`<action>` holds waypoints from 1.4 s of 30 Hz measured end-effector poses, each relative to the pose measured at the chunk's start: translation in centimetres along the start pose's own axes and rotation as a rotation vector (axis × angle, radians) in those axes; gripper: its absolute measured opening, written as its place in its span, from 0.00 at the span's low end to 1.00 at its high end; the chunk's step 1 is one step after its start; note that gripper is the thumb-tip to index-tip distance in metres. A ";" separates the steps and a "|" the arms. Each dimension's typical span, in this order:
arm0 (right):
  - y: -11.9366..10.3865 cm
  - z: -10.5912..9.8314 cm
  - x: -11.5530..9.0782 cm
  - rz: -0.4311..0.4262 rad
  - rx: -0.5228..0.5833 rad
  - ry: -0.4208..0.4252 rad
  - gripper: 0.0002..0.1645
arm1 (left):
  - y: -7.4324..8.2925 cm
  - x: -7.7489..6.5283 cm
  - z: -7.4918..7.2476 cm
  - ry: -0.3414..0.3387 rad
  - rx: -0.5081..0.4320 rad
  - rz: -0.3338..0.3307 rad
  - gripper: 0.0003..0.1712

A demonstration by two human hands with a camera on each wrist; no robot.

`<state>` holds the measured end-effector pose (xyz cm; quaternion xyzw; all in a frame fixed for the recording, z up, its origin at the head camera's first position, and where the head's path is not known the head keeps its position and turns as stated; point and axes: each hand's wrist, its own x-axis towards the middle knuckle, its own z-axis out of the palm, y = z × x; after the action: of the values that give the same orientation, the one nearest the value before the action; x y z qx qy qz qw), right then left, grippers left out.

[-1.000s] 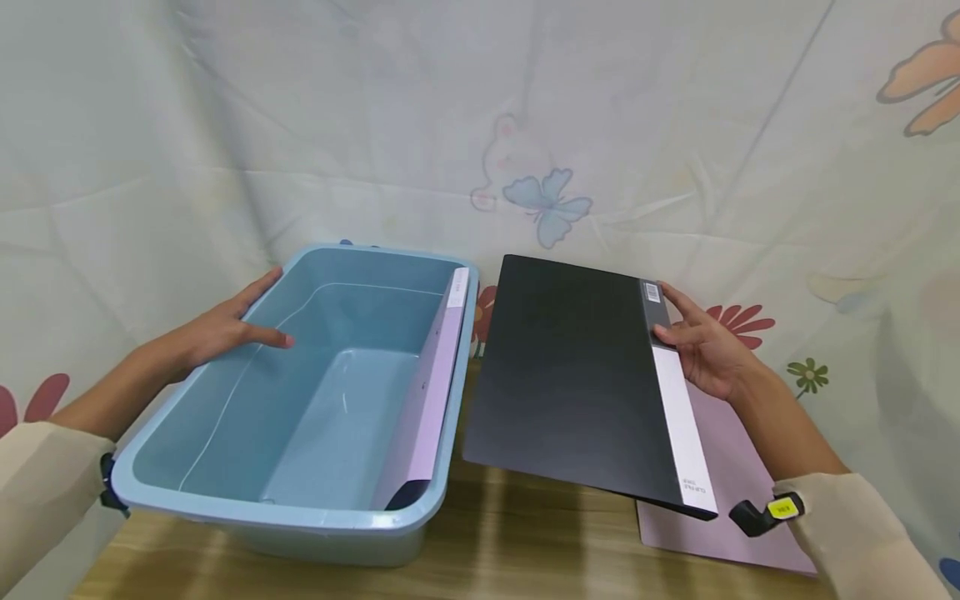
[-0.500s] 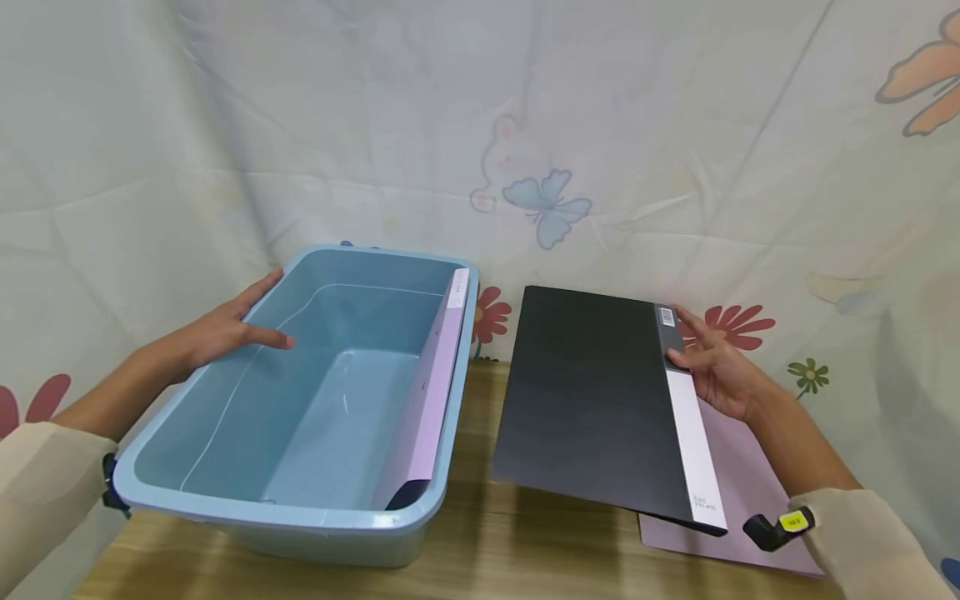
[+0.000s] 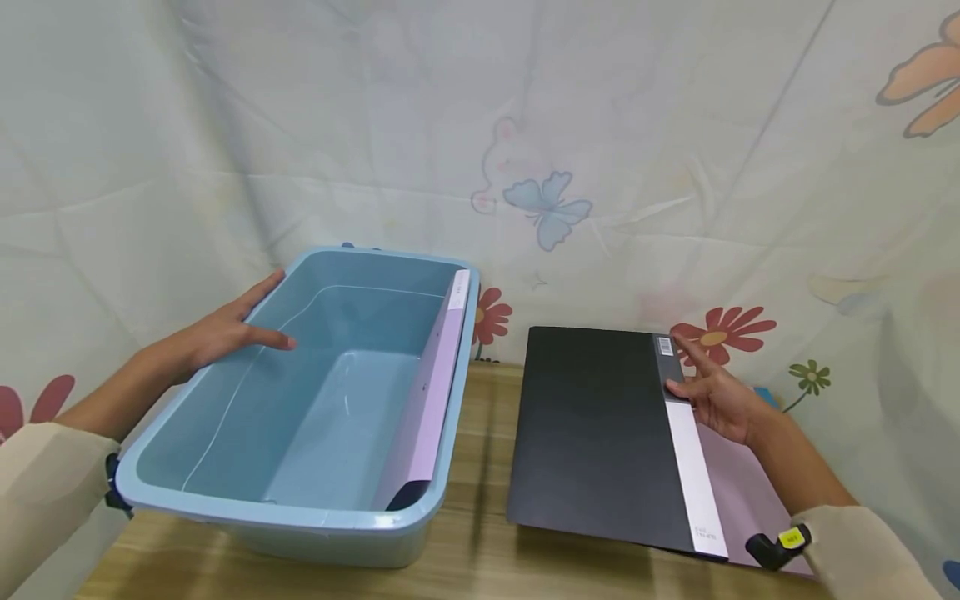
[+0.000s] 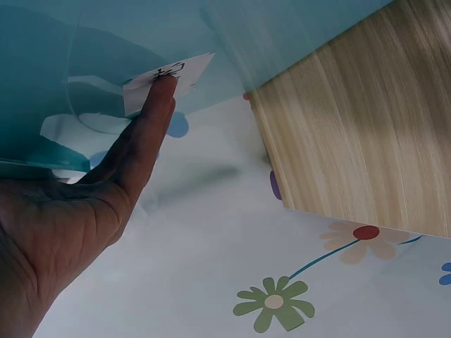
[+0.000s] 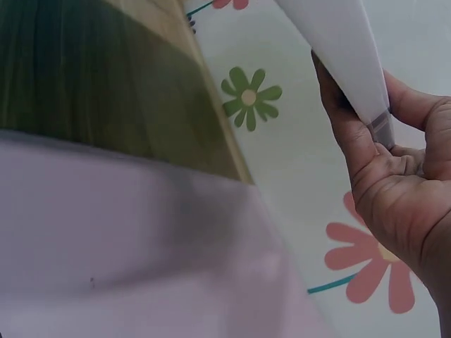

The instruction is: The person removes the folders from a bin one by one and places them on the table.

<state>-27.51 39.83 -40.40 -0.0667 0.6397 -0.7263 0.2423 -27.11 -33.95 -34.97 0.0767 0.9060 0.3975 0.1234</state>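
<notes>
My left hand (image 3: 225, 329) rests over the left rim of a light-blue plastic tub (image 3: 292, 517). Its thumb reaches inside; in the left wrist view its straight fingers lie along the outer wall, touching a white label (image 4: 134, 98). Inside the tub a lilac file folder (image 3: 437, 392) stands on edge against the right wall. My right hand (image 3: 723, 400) pinches a black file folder (image 3: 592, 433) by its spine, thumb on top and fingers beneath. That folder has a white spine strip and is tilted, partly above the table. Under it lies another lilac folder (image 3: 738, 500), partly covered.
A wooden table (image 3: 491, 433) bears the tub and the folders, with bare wood between them. Behind hangs a white cloth (image 3: 375, 125) printed with flowers and butterflies. A small blue object (image 3: 766, 397) shows behind the right wrist.
My right hand has moved the black folder down and slightly right, away from the tub and lower over the lilac folder. The left hand and the tub have stayed in place.
</notes>
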 end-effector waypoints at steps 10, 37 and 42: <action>1.8 -1.8 -0.5 0.056 -0.135 0.077 0.64 | -0.2 0.1 -0.1 0.003 0.014 -0.004 0.73; 4.3 -5.3 -2.3 0.221 -0.503 0.301 0.68 | -0.3 -0.1 -0.1 0.012 0.034 -0.004 0.74; 3.8 -5.1 -2.5 0.226 -0.653 0.357 0.67 | -0.2 0.0 0.0 0.010 0.029 -0.007 0.73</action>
<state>-26.41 45.23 -44.41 0.0578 0.8727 -0.4533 0.1717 -27.10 -34.12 -35.11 0.0731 0.9125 0.3844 0.1192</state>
